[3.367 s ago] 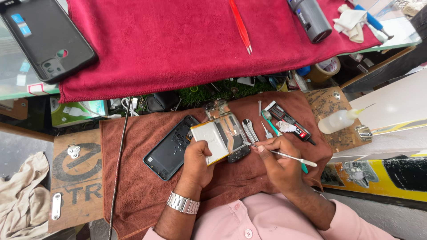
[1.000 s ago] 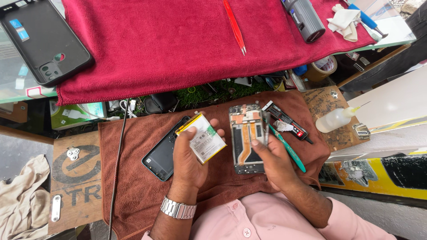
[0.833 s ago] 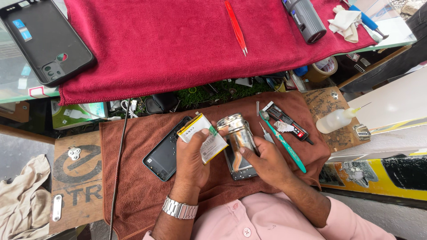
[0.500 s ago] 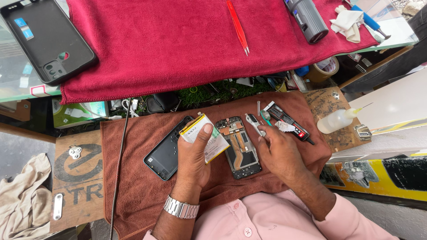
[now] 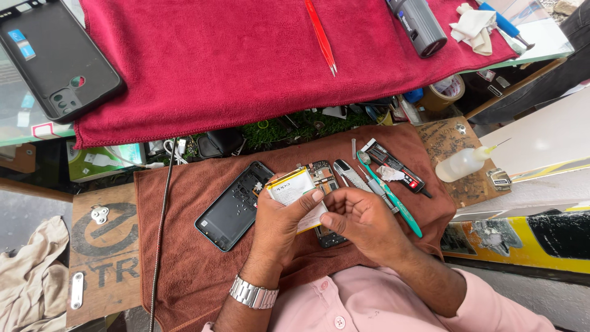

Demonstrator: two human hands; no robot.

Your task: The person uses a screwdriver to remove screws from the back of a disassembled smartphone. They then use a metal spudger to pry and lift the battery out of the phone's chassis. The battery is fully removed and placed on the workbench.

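Brown towel (image 5: 184,270) is spread over the bench; work is done above it. A flat phone battery (image 5: 294,192), white with a yellow edge, is gripped in the left hand (image 5: 279,224), thumb laid across its face. The right hand (image 5: 362,221) is curled, fingertips brought against the battery's lower right edge; whether anything is pinched there cannot be told. The opened phone body (image 5: 324,178), circuit board exposed, is lying on the towel directly under both hands, mostly hidden. A black rear cover (image 5: 236,206), inner side up, is placed just left of the left hand. A teal-handled tool (image 5: 393,200) and a black and red tool (image 5: 393,166) are laid on the towel to the right. A squeeze bottle (image 5: 464,165) is set further right on a board. On the red cloth (image 5: 246,55) above, red tweezers (image 5: 321,35) and a grey cylinder (image 5: 421,26) are seen; a black phone case (image 5: 55,58) sits far left.
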